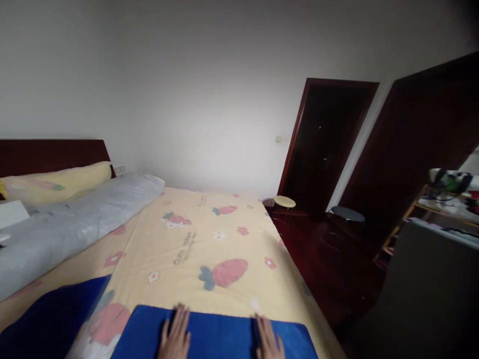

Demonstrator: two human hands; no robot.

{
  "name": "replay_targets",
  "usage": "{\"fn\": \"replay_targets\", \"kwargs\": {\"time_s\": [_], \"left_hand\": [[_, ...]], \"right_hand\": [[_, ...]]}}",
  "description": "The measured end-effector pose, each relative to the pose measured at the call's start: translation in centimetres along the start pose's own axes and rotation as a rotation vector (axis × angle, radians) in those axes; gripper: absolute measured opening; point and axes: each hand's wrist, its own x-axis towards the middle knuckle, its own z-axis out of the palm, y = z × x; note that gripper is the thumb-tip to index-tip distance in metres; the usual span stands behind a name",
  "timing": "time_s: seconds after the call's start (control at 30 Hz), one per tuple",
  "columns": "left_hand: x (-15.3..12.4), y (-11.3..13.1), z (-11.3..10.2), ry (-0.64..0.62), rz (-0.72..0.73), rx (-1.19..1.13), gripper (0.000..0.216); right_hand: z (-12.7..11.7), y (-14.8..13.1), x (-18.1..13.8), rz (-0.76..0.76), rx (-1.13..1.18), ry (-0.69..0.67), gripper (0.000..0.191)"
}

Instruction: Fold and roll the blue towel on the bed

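1. Far left: dark headboard [48, 153], a yellow pillow [86, 179] against it; long grey bundle [86, 219] lies slantwise in front.
2. Lower left: dark blue piece of fabric [52, 319] on the bed, cut off by the view's edge.
3. Patterned yellow sheet [145, 249] spreads over the bed, printed with pink fruit and flowers.
4. Left hand [175, 331]: laid over the blue cloth, fingertips at its far edge. Middle fingers close together, outer ones spread a little; nothing gripped. Motion blur.
5. Blue cloth [220, 334]: on the sheet at the near side of the bed, under both hands, far edge nearly straight.
6. Right hand [268, 339]: over the cloth's right part, fingertips at the same edge. Fingers extended, one outer finger apart; nothing clamped. Also blurred.
7. Beyond the bed, right: yellow-topped stool [284, 201], then dark-topped stool [347, 214].
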Motion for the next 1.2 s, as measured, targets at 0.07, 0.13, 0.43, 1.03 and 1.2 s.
{"fn": "replay_targets", "kwargs": {"time_s": [0.07,0.13,0.43,1.03,1.2], "left_hand": [[0.5,4.7,1.3,-0.040,0.208,-0.105,0.060],[1.0,6.9,2.0,-0.094,0.330,-0.182,0.059],[0.5,-10.2,-0.5,-0.093,-0.352,0.138,0.066],[-4.2,3.7,1.1,-0.035,0.061,-0.169,0.054],[-9.5,7.1,3.7,-0.196,0.173,-0.237,0.056]], "right_hand": [[1.8,-5.4,0.3,-0.114,0.071,-0.116,0.065],[2.2,-7.6,0.7,-0.184,0.125,-0.269,0.058],[-4.4,13.1,0.5,0.248,0.028,-0.224,0.066],[1.4,-5.7,-5.7,-0.079,0.095,-0.009,0.050],[3.4,-6.3,-10.3,-0.111,0.137,-0.110,0.055]]}}
